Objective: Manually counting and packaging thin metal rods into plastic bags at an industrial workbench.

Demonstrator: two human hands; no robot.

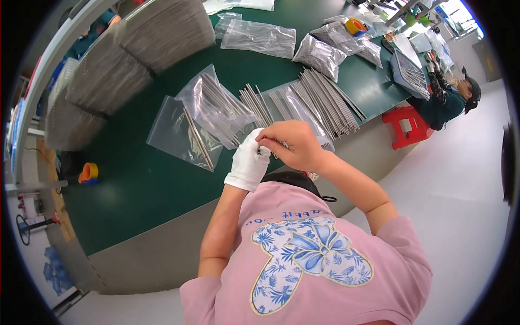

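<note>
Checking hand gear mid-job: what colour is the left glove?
The left glove is white; the head view shows it.

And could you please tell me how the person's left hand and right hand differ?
The left hand wears a white glove, while the right hand is bare. The left hand's fingers are mostly hidden from this view, whereas the right hand's bent fingers and thumb show. Both come together near the front edge of the green table.
</note>
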